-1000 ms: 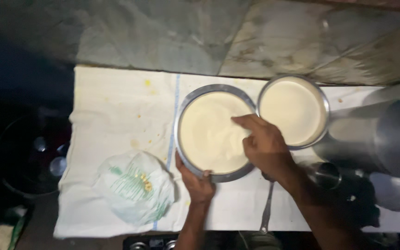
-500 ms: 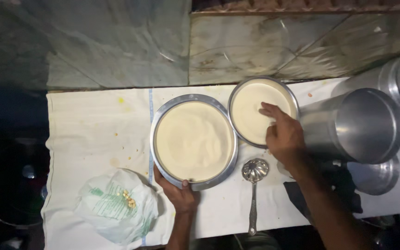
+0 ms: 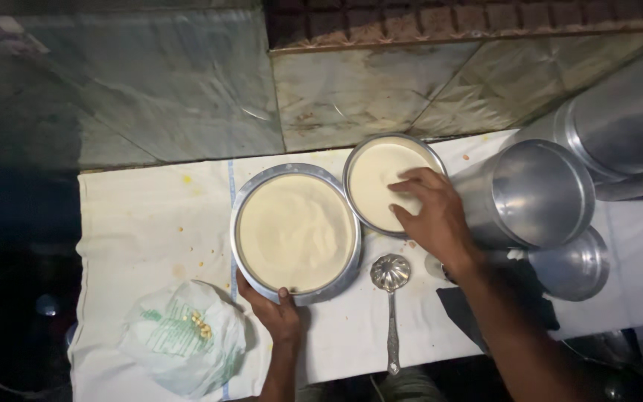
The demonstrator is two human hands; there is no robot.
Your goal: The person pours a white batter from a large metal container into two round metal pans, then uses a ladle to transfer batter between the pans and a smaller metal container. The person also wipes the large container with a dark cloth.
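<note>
Your left hand [image 3: 277, 313] grips the near rim of the large steel pan [image 3: 297, 232] of pale batter, thumb over the edge. Your right hand [image 3: 426, 212] is open, fingers spread flat on the batter in the smaller pan [image 3: 366, 160], which touches the large one's far-right rim. Steel ladle [image 3: 391, 274] lies between your wrists on the white cloth [image 3: 150, 216]. Plastic bag [image 3: 180, 339] sits left of your left hand.
</note>
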